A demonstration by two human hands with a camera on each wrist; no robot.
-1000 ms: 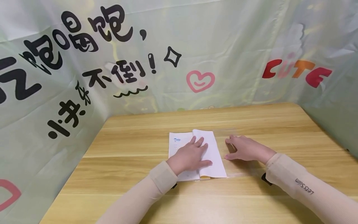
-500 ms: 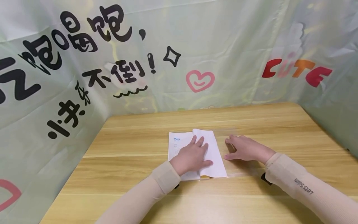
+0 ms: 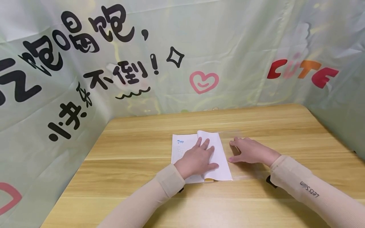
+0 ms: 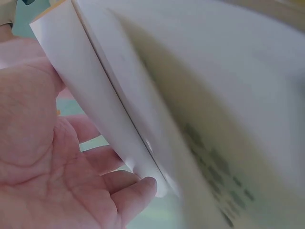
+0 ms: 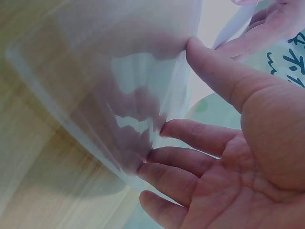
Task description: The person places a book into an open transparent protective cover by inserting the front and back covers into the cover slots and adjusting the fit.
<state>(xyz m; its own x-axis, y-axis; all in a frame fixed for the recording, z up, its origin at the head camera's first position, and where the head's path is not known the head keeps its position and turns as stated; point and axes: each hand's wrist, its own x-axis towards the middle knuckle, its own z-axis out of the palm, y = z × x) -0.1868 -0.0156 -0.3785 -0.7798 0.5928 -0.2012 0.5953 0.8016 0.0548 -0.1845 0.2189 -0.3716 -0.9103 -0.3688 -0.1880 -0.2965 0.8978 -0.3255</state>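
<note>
A booklet (image 3: 186,138) with white pages and small blue print lies open on the table, one white leaf (image 3: 223,167) folded over towards the right. My left hand (image 3: 195,160) rests on that leaf with its fingers spread. In the left wrist view the fingertips touch the white pages (image 4: 81,62). To the right of the booklet stretches a clear plastic cover (image 5: 90,76), faint in the head view. My right hand (image 3: 254,151) touches this cover, its thumb and fingertips pressing on the shiny film. A yellowish strip (image 3: 209,180) shows under the leaf's near edge.
The wooden table (image 3: 128,152) carries the booklet near its middle. A pale printed cloth (image 3: 239,57) with lettering and a pink heart hangs behind and along both sides. A black wrist strap (image 3: 271,181) sits beneath the right sleeve.
My left hand has slid slightly to the right, and the folded leaf has shifted a little with it. The right hand stays on the plastic cover.
</note>
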